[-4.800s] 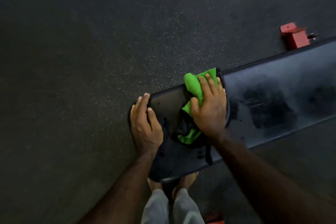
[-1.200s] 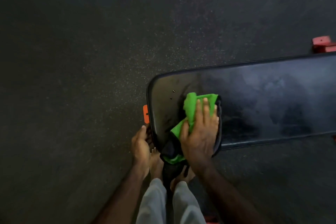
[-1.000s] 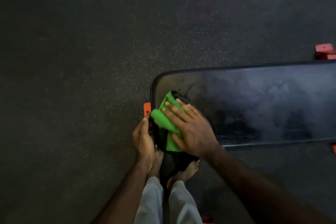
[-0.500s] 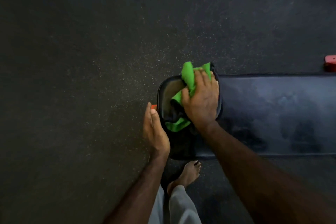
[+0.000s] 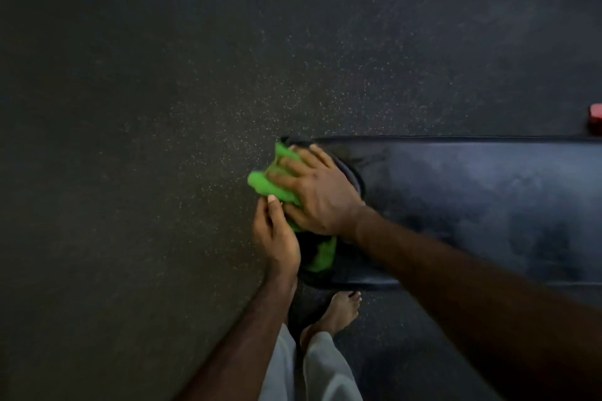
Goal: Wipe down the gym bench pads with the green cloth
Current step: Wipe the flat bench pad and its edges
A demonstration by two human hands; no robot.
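The long black bench pad [image 5: 472, 198] runs from the centre to the right edge, its surface streaked with damp patches. My right hand [image 5: 319, 195] lies on the bunched green cloth [image 5: 264, 184] and presses it over the pad's left end, fingers spread. Part of the cloth hangs down below that hand. My left hand [image 5: 277, 238] sits against the pad's left end just below, fingers straight, with a fingertip touching the cloth.
Dark speckled rubber floor [image 5: 163, 140] fills the view to the left and above. A red frame part [image 5: 596, 124] shows at the right edge behind the pad. My bare foot [image 5: 338, 309] and grey trouser legs stand under the pad's near end.
My right hand has slid the cloth left from the pad's top onto its end edge. My left hand has moved up to touch the cloth. The view shifted right along the bench.
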